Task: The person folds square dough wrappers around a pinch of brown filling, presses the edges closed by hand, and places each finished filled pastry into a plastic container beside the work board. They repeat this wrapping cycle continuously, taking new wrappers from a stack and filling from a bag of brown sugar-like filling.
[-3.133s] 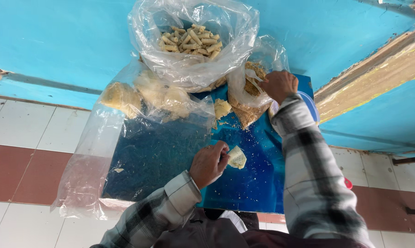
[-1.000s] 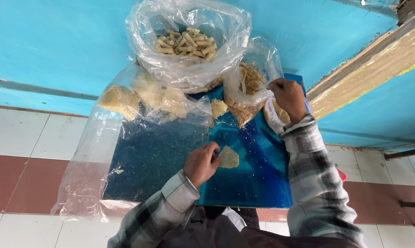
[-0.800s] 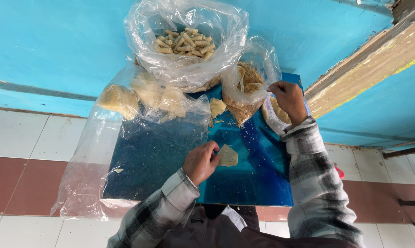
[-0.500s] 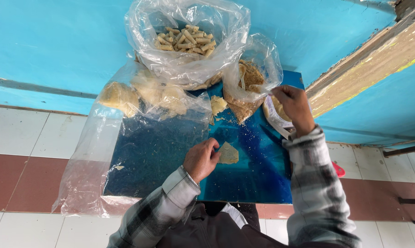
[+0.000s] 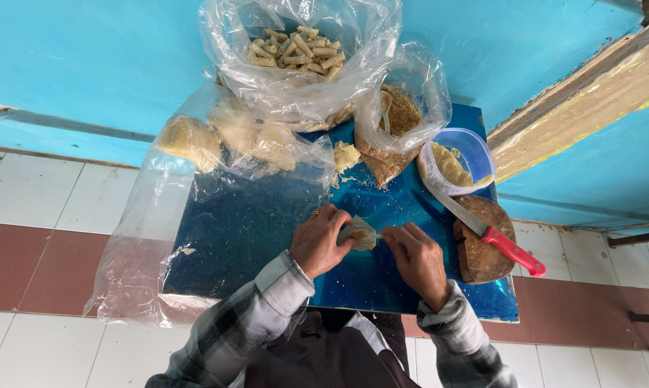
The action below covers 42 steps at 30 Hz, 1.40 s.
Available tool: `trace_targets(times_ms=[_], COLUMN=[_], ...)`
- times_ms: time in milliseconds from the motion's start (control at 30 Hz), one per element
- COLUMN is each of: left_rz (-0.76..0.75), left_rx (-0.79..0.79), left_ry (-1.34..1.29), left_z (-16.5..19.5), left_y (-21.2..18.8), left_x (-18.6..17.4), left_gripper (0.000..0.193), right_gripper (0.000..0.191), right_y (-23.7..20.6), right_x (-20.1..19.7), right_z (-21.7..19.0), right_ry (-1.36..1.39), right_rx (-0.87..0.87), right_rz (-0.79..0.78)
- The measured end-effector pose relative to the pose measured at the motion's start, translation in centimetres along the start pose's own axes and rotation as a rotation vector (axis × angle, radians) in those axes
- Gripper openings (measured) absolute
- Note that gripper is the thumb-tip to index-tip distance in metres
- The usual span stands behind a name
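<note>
My left hand (image 5: 319, 241) and my right hand (image 5: 416, 257) meet over the middle of a small blue table (image 5: 252, 230). Between their fingertips lies a thin pale wrapper (image 5: 358, 233) with a bit of brownish filling on it; both hands pinch its edges. A ring shows on my left hand. Just beyond the hands are a clear bag of brown filling (image 5: 400, 122) and a clear plastic tub of yellowish paste (image 5: 452, 164).
A big clear bag of rolled pale sticks (image 5: 296, 50) stands at the table's far edge, with a bag of pale wrappers (image 5: 224, 136) beside it. A red-handled knife (image 5: 493, 237) rests on a round wooden board (image 5: 482, 251) at the right. The wall is blue, the floor tiled.
My right hand has left the tub at the far right and come down to the wrapper, which my left hand holds. The tub, knife and board now show.
</note>
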<state>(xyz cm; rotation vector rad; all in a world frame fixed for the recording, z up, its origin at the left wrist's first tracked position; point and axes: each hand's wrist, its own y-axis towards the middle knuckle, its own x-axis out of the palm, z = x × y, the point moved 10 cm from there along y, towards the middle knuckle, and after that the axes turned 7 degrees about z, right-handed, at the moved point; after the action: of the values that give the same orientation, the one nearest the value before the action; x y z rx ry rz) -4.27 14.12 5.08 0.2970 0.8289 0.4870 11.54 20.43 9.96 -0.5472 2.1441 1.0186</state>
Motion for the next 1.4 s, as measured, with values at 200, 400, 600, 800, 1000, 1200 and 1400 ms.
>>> trace_targets(times_ms=[200, 400, 600, 800, 1000, 1200, 1400], left_rz=[-0.032, -0.005, 0.088, -0.003, 0.052, 0.043, 0.079], left_rx=[-0.003, -0.065, -0.001, -0.042, 0.014, -0.002, 0.031], left_ry=[-0.002, -0.079, 0.095, 0.06, 0.037, 0.066, 0.07], left_z=[-0.1, -1.1, -0.8, -1.7, -0.7, 0.2, 1.2], left_y=[-0.1, -0.6, -1.8, -1.9, -1.8, -2.1, -1.7], left_x=[0.4, -0.3, -1.5, 0.3, -0.4, -1.1, -1.2], left_gripper=[0.039, 0.025, 0.025, 0.018, 0.013, 0.028, 0.018], right_gripper=[0.014, 0.017, 0.014, 0.031, 0.004, 0.022, 0.018], right_y=[-0.4, -0.5, 3.2, 16.1, 21.6, 13.7, 1.2], right_x=[-1.7, -2.3, -6.8, -3.0, 5.9, -2.4, 2.0], right_z=[-3.0, -4.1, -1.9, 5.5, 11.3, 2.5, 0.5], right_ry=[-0.161, -0.204, -0.123, -0.675, -1.01, -0.586, -0.21], right_rx=[-0.151, -0.223, -0.195, -0.245, -0.231, -0.235, 0.14], right_rz=[0.086, 0.12, 0.287, 0.307, -0.139, 0.234, -0.082])
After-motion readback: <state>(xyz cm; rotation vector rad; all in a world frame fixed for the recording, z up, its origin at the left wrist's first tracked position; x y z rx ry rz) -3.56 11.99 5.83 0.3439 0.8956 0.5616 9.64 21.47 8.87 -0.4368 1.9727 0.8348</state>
